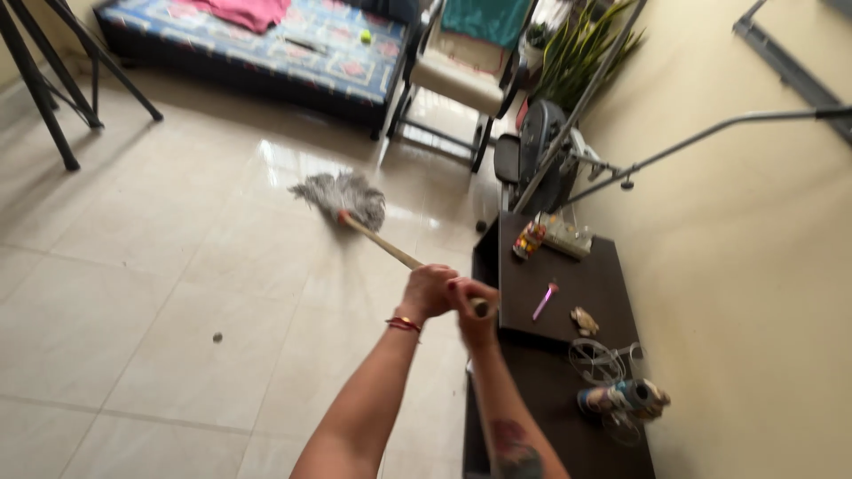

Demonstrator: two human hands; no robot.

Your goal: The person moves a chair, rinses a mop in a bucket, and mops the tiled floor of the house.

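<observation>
Glossy beige tiled floor (177,266) reflecting light. Left hand (428,291) and right hand (473,310), fingers wrapped around the near end of a wooden mop handle (382,241); grey mop head (342,197) on the tiles, centre. Dark low table (568,293) right, against the wall; patterned mattress (266,44) far.

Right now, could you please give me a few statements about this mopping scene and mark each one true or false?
1. Both the left hand and right hand grip the mop handle. True.
2. The mop head is lifted off the tiled floor. False: it rests on the floor.
3. A pink pen lies on the dark cabinet. True.
4. The left wrist is bare. False: it wears a red bracelet.
</observation>
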